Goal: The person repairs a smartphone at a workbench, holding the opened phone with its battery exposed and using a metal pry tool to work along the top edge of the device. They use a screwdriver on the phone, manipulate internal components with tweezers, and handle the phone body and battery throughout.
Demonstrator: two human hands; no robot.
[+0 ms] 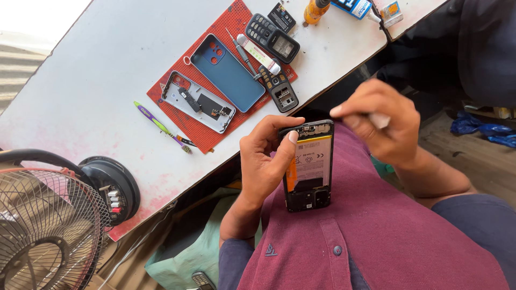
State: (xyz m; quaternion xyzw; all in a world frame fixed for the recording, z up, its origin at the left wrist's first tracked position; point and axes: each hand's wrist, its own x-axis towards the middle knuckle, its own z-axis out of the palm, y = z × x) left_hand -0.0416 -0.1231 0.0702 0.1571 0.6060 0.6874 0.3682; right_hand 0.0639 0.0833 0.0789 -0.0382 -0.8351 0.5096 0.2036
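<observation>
At the far left a wire-guard fan (45, 225) stands below the edge of the white table (97, 70). On the table a purple and green toothbrush (161, 128) lies just beside the red perforated mat (215, 80). The mat carries a grey inner frame (198, 102) with small parts on it, a blue back cover (228, 72) next to that, and a pair of tweezers (242, 51). Two small keypad phones (274, 37) lie at the mat's right edge, one of them opened up.

Below the table, your left hand (263, 161) wraps the opened smartphone (309, 166) from its left side, thumb pressed on the top edge, fingers curled behind it. The phone sits upright against your maroon shirt (376, 236), back cover off, battery exposed, apart from the table.

Your right hand (384, 126) is pinched closed on a small pale tool (379, 121), most of it hidden in your grip, so I cannot tell what kind it is. It hovers just right of the phone's top end.

You seem to be mid-disassembly, working at the top section above the battery. The next move likely calls for a steady left grip and a small, precise touch with the tool tip at that top edge, with light force, since the battery sits just beneath it.
</observation>
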